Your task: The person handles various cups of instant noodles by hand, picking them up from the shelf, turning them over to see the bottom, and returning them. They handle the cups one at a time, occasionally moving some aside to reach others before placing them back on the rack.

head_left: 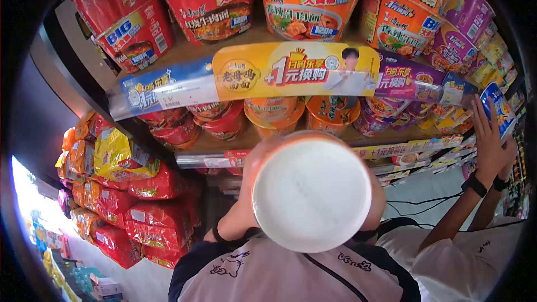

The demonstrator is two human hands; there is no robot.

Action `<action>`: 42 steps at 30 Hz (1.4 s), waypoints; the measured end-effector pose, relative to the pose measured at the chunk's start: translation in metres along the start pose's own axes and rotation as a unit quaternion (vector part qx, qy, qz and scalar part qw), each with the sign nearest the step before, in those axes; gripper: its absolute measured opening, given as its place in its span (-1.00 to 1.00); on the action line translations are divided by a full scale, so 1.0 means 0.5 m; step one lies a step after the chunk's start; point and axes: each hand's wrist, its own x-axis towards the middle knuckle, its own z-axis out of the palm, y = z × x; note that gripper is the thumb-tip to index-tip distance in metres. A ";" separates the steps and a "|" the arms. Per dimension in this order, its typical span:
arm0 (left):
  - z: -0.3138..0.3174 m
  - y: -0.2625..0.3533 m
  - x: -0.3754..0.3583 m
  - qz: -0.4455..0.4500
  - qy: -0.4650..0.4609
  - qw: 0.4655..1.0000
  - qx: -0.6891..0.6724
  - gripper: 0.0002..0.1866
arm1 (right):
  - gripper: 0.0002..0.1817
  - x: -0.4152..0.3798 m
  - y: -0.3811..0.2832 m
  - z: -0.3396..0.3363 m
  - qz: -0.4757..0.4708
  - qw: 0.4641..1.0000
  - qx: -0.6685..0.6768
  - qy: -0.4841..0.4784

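Note:
An orange noodle tub with a white round lid (pixel 312 194) is held up close to the camera, its lid toward me. My left hand (pixel 246 198) wraps round its left side, with a dark band at the wrist. Around its right side is my right hand (pixel 376 198), mostly hidden behind the tub. Just beyond the tub, orange cups (pixel 274 114) and red cups (pixel 221 120) stand on the lower shelf. Large red tubs (pixel 215 8) and orange tubs (pixel 310 5) line the shelf above.
A yellow promotional strip (pixel 296 70) runs along the upper shelf edge. Red and orange noodle packs (pixel 151 223) are stacked at the left. At the right, a co-worker's hands (pixel 486 134) hold a blue packet (pixel 500 109); dark cables hang nearby.

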 end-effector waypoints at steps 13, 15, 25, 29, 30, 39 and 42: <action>-0.021 0.001 -0.004 0.428 0.025 0.794 0.432 0.12 | -0.44 0.015 0.052 -0.025 -0.056 0.995 0.065 0.044; -0.009 -0.047 -0.011 0.491 0.077 0.703 0.508 -0.09 | -0.38 0.023 0.069 -0.035 -0.073 0.993 0.075 0.055; 0.024 -0.104 0.008 0.292 0.051 0.764 0.573 -0.35 | -0.07 0.073 0.061 -0.065 -0.163 0.980 0.062 0.091; 0.026 -0.079 -0.001 0.177 -0.009 0.781 0.599 -0.24 | 0.06 0.107 0.057 -0.064 -0.211 0.972 0.012 0.103; 0.026 -0.079 -0.002 0.158 -0.010 0.791 0.590 -0.24 | 0.05 0.119 0.056 -0.067 -0.222 0.969 -0.020 0.103; 0.025 -0.074 -0.026 0.146 0.015 0.801 0.580 -0.23 | 0.11 0.290 0.080 -0.048 -0.279 0.936 -0.209 0.056; 0.020 -0.076 -0.030 0.133 0.030 0.807 0.575 -0.22 | -0.06 0.303 0.078 -0.049 -0.313 0.897 -0.307 0.059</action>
